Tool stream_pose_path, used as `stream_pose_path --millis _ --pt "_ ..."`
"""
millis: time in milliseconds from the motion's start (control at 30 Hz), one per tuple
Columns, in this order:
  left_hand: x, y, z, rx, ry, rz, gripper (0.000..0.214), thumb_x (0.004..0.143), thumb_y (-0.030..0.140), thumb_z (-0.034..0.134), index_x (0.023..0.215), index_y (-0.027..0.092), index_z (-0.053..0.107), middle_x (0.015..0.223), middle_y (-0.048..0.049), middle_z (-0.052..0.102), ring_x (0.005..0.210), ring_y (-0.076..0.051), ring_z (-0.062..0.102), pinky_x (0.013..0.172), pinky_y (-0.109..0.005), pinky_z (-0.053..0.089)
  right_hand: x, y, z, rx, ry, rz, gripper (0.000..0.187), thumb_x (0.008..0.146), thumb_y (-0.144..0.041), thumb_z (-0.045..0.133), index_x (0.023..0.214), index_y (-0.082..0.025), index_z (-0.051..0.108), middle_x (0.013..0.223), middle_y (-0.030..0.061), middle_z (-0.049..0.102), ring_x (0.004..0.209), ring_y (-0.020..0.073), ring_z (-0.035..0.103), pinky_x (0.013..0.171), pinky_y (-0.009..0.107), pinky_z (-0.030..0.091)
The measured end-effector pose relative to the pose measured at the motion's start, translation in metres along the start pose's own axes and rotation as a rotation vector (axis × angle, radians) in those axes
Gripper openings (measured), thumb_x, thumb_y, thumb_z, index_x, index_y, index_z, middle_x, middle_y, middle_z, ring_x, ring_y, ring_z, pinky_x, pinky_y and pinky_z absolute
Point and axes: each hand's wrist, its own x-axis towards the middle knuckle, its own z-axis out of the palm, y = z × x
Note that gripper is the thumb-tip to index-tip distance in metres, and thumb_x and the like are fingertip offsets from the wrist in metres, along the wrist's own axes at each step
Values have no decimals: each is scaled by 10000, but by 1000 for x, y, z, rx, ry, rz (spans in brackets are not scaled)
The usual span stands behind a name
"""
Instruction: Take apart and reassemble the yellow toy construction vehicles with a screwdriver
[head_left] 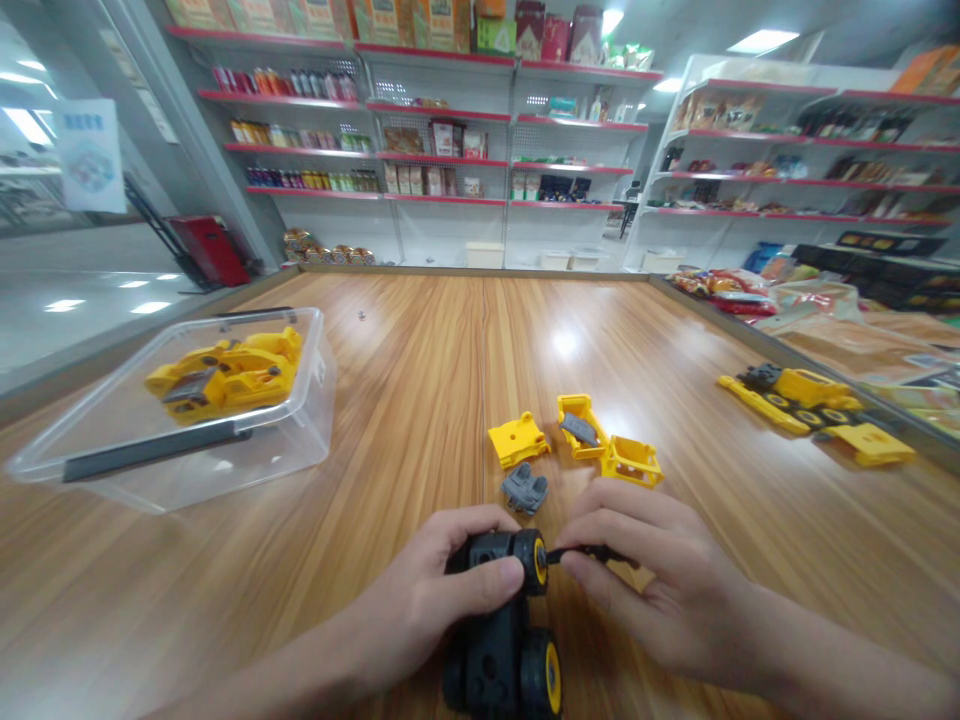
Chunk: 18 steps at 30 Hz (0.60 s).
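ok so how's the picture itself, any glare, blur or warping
Head view: a bright glare spot on the wooden table, beyond the yellow parts; head view: outer areas look stretched, wide-angle style, with the right-hand shelves slanting; head view: the hanging sign is too soft to read, while the black wheeled chassis looks clearer.

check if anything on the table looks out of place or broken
A tiny object, too small to identify, lies alone on the wooden table right of the clear box, apart from the yellow parts. No breakage shows.
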Motion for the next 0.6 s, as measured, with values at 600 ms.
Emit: stream_pose_path --millis 600 --pt "0 2 3 69 35 46 381 836 499 646 968 143 618 725 30 446 645 -102 421 540 -194 336 -4 0 5 -127 -34 -67 111 905 -108 567 986 -149 630 839 51 605 756 159 557 659 284 439"
